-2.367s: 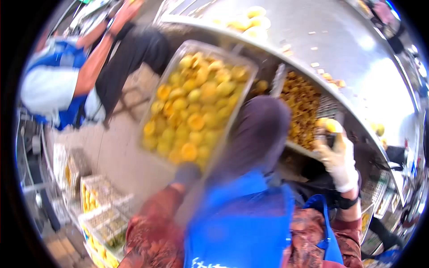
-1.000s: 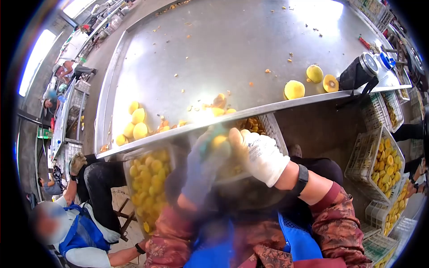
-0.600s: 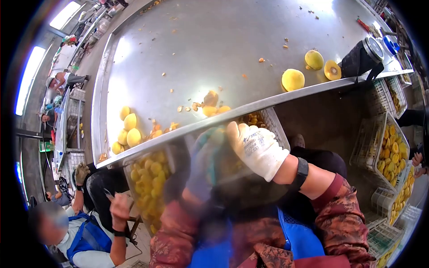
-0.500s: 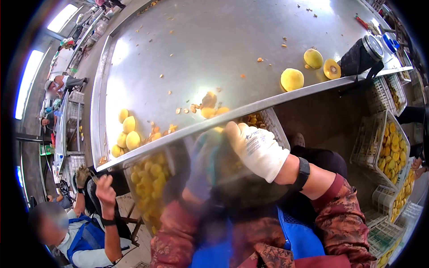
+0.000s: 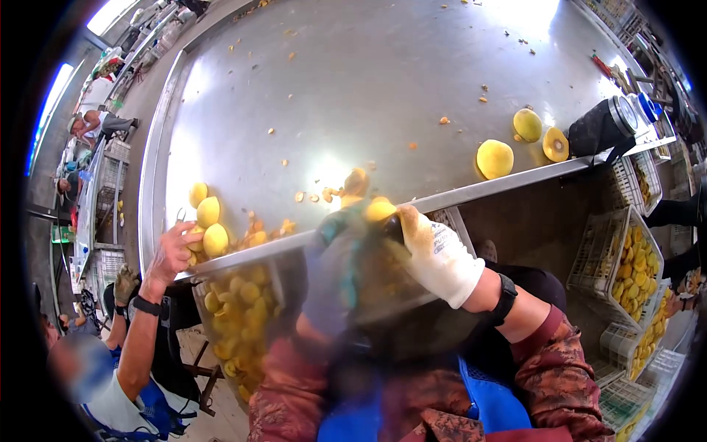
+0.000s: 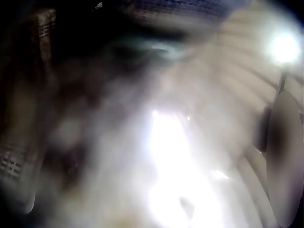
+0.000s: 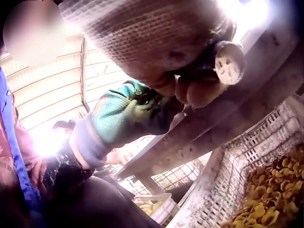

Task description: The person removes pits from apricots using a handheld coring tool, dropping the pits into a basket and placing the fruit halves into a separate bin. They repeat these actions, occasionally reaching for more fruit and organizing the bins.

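Note:
My right hand (image 5: 442, 258), in a white glove, grips a tool with a thick dark handle (image 7: 199, 66). The handle's pale round end (image 7: 230, 62) sticks out of the fist; its working end is hidden. My left hand (image 5: 335, 258), in a blue and teal glove, is blurred in the head view and holds a yellow peach (image 5: 381, 211) close to the right hand's fingertips. In the right wrist view the left hand (image 7: 126, 114) has curled fingers. Both hands are at the metal table's near edge, above a crate (image 7: 223, 175) of peach scraps.
The metal table (image 5: 353, 96) carries peaches at left (image 5: 209, 211) and right (image 5: 495, 159), scraps, and a black-sleeved jar (image 5: 600, 127). A tub of peaches (image 5: 243, 309) stands left. Another person's hand (image 5: 171, 254) reaches to the left peaches. Crates (image 5: 615, 272) stack at right.
Both hands have come from apart, left by the tub and right over the crate, to meet at the table edge. The other person's hand has moved up to the peaches at left.

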Demonstrator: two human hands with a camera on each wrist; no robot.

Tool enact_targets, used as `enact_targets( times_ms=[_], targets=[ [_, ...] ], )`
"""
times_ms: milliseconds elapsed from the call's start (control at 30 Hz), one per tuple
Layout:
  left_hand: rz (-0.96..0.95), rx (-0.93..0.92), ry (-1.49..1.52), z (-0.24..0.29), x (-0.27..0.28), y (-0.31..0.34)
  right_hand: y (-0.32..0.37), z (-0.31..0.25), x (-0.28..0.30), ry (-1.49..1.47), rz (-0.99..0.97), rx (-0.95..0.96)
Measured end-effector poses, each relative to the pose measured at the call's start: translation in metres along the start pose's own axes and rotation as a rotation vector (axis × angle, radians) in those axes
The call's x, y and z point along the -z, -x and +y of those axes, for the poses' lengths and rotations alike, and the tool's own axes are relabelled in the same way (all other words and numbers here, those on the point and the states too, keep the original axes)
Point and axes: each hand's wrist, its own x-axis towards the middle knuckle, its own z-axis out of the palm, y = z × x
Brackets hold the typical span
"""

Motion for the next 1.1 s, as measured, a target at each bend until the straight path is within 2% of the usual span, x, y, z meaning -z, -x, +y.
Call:
enact_targets(
  times_ms=[133,233,267,367,433,533,567,633,667,700,733,800,933,967,1067,1100],
  targets=[
    [-0.007,0.0,0.094,-0.001,0.004,0.001,-0.001,0.003,-0.008,-0.01,-0.024,0.014],
    [-0.021,-0.011,0.092,0.0,0.006,0.002,-0.004,0.008,-0.017,-0.136,0.098,0.14],
    [-0.027,-0.017,0.079,0.0,0.006,0.003,-0.003,0.007,-0.017,-0.113,0.075,0.098],
    [-0.015,-0.071,-0.296,0.013,0.001,0.008,-0.003,-0.005,-0.009,-0.07,0.032,0.026],
    [0.134,-0.139,-0.258,0.019,-0.008,0.008,-0.005,-0.007,-0.002,-0.068,0.038,0.055],
    [0.195,-0.192,0.043,0.036,-0.003,0.0,-0.004,-0.021,0.016,0.003,0.065,-0.023],
    [0.282,-0.218,0.074,0.039,-0.001,-0.003,-0.003,-0.022,0.018,0.042,0.056,-0.081],
    [0.378,-0.249,0.067,0.042,0.005,-0.005,0.0,-0.019,0.015,0.2,0.109,0.044],
    [0.373,-0.227,0.071,0.043,0.006,-0.004,0.002,-0.017,0.009,0.276,0.136,0.106],
    [0.367,-0.202,0.075,0.045,0.006,-0.003,0.003,-0.014,-0.001,0.662,0.152,0.168],
    [0.36,-0.173,0.081,0.046,0.007,0.0,0.003,-0.009,-0.012,0.659,0.133,0.12],
    [0.272,-0.229,0.119,0.04,0.015,-0.001,-0.003,-0.005,-0.024,0.659,0.116,0.033],
    [0.207,-0.274,0.165,0.043,0.025,0.002,-0.005,-0.039,0.003,0.476,0.031,0.05],
    [0.199,-0.275,0.187,0.044,0.027,0.005,-0.005,-0.043,0.008,0.47,-0.024,-0.082],
    [0.238,-0.256,0.202,0.051,0.026,0.013,-0.003,-0.053,0.002,0.65,-0.055,-0.111],
    [0.194,-0.278,0.232,0.049,0.027,0.013,0.0,-0.035,-0.008,0.638,-0.04,-0.1]
  ],
)
